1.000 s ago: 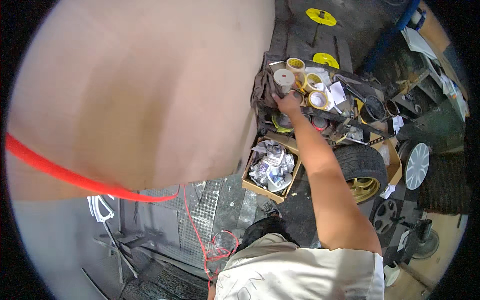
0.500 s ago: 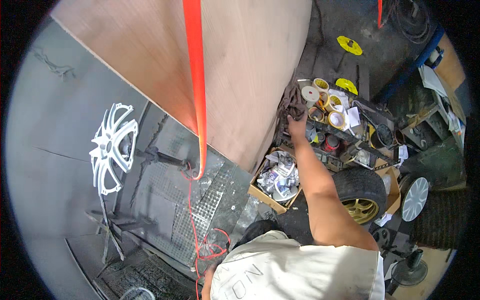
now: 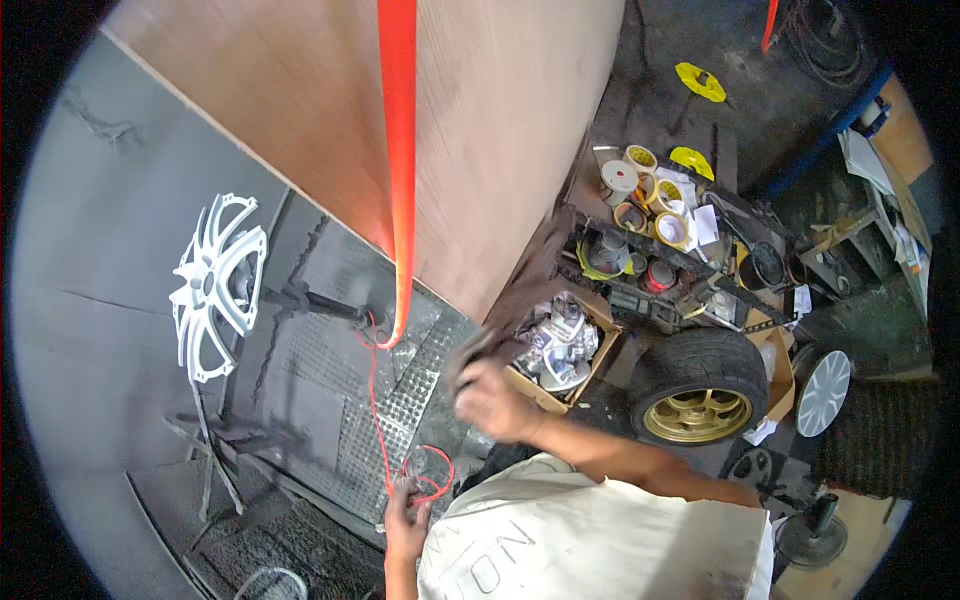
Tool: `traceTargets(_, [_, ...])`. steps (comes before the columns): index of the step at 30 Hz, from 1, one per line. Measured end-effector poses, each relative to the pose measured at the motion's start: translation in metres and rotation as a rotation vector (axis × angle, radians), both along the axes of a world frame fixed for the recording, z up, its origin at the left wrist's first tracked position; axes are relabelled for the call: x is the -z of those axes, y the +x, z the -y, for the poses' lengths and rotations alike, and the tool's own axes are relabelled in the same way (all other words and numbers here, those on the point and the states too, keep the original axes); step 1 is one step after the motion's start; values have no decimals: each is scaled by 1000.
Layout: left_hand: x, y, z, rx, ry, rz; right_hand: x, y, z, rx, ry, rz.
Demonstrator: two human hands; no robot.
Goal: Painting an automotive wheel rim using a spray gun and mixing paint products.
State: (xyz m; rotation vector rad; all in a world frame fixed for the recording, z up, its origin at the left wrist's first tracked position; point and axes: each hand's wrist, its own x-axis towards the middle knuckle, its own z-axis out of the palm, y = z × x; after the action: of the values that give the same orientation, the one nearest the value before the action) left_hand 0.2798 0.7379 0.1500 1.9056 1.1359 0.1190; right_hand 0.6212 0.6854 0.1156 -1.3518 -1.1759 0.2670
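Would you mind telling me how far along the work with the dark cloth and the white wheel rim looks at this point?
Done: the right hand has a dark cloth off the cluttered trolley. In hand: the cloth is blurred in motion, and the left hand is at the red hose. Left: the white wheel rim on its stand looks untouched, apart from both hands.

One head-worn fisheye looks steeply down, near the person's torso.
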Motion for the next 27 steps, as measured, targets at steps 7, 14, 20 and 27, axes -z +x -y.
traceTargets(7, [-16, 95, -12, 179, -217, -145, -14, -54, 8, -727, -534, -335])
traceTargets(14, [-48, 85, -1, 133, 301, 99, -33, -21, 7, -826, -763, 35])
traceTargets(20, [-63, 49, 37, -356, -186, 155, -27, -50, -26, -1122, -637, 324])
traceTargets(27, [-54, -45, 85, -988, 522, 158, -49, -102, -88, -1641, -782, 326])
